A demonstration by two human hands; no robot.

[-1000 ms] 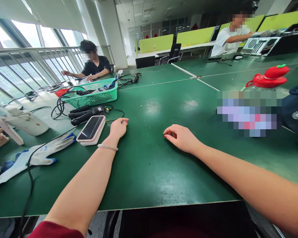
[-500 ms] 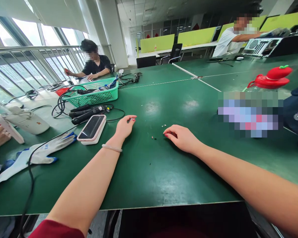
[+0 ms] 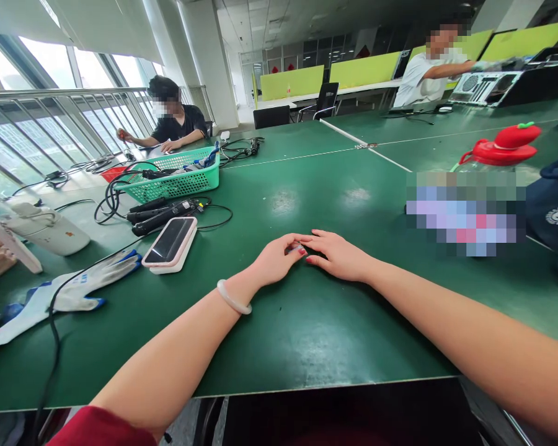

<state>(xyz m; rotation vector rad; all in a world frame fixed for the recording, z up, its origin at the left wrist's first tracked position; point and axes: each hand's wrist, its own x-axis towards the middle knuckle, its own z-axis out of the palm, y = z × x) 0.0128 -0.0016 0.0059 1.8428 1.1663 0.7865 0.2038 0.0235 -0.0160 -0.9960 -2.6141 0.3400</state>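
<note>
My left hand (image 3: 279, 259) rests over the green table (image 3: 344, 353), its fingers curled with the thumb bent in. Something small and pale shows between thumb and fingers, too small to name. Facing it, my right hand (image 3: 341, 257) has thumb and fingers apart, with no object visible in it. The fingertips of both hands meet or nearly meet; I cannot tell whether they touch. The patch of table beneath the fingers is hidden. A tiny dark speck (image 3: 280, 308) lies nearer to me.
At left are a phone (image 3: 171, 244) on a white box, black cable-tied devices (image 3: 162, 217), a green basket (image 3: 177, 186), a glove (image 3: 79, 288) and a white container (image 3: 51, 229). A red-lidded bottle (image 3: 502, 152) and dark bag (image 3: 555, 204) stand right. Other people sit around the table.
My left hand has moved right, toward my right hand. My right hand's fingers have spread a little. The small bits and the small pale frame on the table are now covered.
</note>
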